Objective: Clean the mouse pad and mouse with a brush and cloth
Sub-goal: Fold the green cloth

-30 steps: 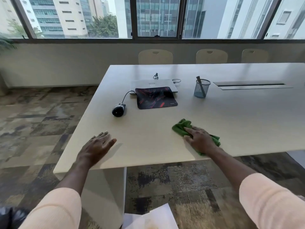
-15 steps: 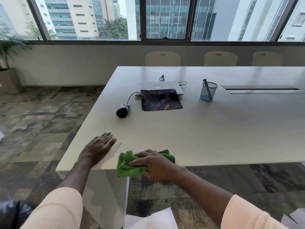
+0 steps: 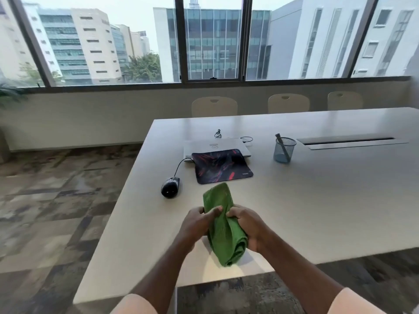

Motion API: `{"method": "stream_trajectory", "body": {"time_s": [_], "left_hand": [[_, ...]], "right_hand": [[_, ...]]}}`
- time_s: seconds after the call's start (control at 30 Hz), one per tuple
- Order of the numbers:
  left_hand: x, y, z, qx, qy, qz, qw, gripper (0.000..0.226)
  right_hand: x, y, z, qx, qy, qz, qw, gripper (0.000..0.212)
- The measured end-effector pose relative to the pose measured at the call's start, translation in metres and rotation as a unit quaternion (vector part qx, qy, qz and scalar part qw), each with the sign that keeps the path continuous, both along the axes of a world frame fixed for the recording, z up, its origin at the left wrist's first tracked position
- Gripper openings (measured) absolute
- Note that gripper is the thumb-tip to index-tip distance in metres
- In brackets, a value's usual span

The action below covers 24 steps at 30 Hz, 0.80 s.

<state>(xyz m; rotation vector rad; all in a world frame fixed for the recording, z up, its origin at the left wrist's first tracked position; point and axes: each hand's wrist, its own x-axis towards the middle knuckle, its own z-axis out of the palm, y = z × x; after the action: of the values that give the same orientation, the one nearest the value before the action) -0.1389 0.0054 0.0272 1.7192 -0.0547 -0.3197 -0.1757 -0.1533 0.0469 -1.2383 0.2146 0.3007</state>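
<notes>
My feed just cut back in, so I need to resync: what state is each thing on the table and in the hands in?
Green cloth: bunched, held up in both hands.
Left hand: closed on the cloth.
Right hand: closed on the cloth.
Mouse: on the table, left of the pad, cable attached.
Mouse pad: flat, partly overlapping the laptop.
Laptop: lid shut.
Brush: leaning in the mesh cup.

surface: big pale off-white rectangular tabletop [image 3: 317, 211]
on it: black wired mouse [image 3: 170, 188], dark red-streaked mouse pad [image 3: 221, 165] overlapping silver closed laptop [image 3: 204, 147], blue mesh cup [image 3: 284, 150]
</notes>
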Motion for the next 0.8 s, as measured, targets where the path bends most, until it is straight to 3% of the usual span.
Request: {"method": "stream_trajectory", "body": {"time_s": [0.1,0.2,0.27,0.37,0.43,0.53,0.6,0.67,0.7,0.8], "left_hand": [[0.014,-0.034,-0.004,-0.076,0.026,-0.003,0.997,0.024],[0.026,-0.063,-0.001,-0.194,0.080,0.000,0.978,0.022],[0.031,-0.084,0.003,-0.247,0.111,-0.009,0.963,0.023],[0.034,-0.118,0.000,-0.261,0.114,-0.014,0.959,0.021],[0.038,-0.142,-0.001,-0.278,0.120,-0.015,0.953,0.020],[0.050,-0.174,0.002,-0.283,0.127,0.006,0.951,0.014],[0.064,-0.193,0.004,-0.233,0.082,0.052,0.968,0.029],[0.080,-0.210,0.007,-0.187,0.042,0.103,0.976,0.048],[0.086,-0.218,0.008,-0.188,0.035,0.110,0.975,0.047],[0.104,-0.246,0.013,-0.240,0.099,0.083,0.962,0.045]], "right_hand": [[0.005,-0.019,0.005,-0.003,0.010,-0.033,0.999,0.030],[0.010,-0.047,0.009,0.082,0.012,-0.064,0.994,0.039],[0.016,-0.068,0.011,0.090,-0.023,-0.071,0.993,0.033],[0.031,-0.090,0.006,0.010,-0.051,-0.084,0.995,0.022],[0.044,-0.105,0.007,-0.029,-0.049,-0.109,0.992,0.028],[0.065,-0.134,0.011,0.000,-0.035,-0.090,0.995,0.045],[0.077,-0.157,0.015,0.012,-0.028,-0.066,0.997,0.049],[0.089,-0.181,0.018,-0.012,-0.029,-0.060,0.998,0.044],[0.096,-0.192,0.020,-0.031,-0.030,-0.063,0.997,0.040],[0.121,-0.227,0.020,-0.110,-0.009,-0.058,0.992,0.026]]}}
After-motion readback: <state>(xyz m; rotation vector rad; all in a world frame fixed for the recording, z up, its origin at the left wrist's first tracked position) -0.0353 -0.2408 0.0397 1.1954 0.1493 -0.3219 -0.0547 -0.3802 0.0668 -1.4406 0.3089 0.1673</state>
